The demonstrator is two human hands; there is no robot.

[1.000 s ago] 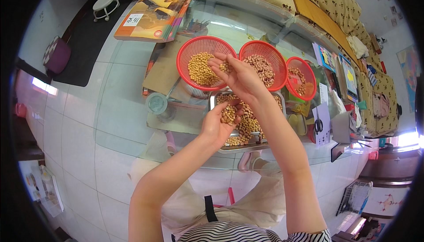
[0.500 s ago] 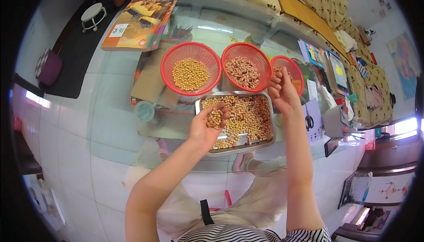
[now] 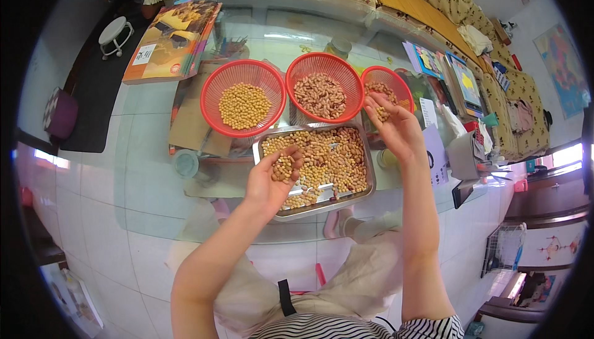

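My left hand [image 3: 267,185] is cupped around a handful of soybeans [image 3: 282,169], over the left side of a metal tray [image 3: 297,215]. Mixed beans [image 3: 337,159], yellow and brownish pink, cover most of the tray's bottom. Beside the small red basket [image 3: 405,91] at the right, my right hand [image 3: 401,131] has its fingers curled, with a few yellowish beans [image 3: 382,114] in them. Reddish beans [image 3: 380,90] lie in that basket. The left red basket [image 3: 210,113] contains soybeans, and speckled pinkish beans [image 3: 320,94] fill the bottom of the middle red basket [image 3: 294,73].
Everything stands on a glass-topped table [image 3: 266,35]. Thick books [image 3: 167,42] are stacked at its far left. A lidded jar [image 3: 187,164] stands left of the tray. Upright books [image 3: 464,85], scissors and a grey box [image 3: 463,156] occupy the right side.
My right hand has come down and turned leftward from over the small basket, showing beans in its fingers. The left hand keeps its handful over the tray. The whole view has shifted slightly.
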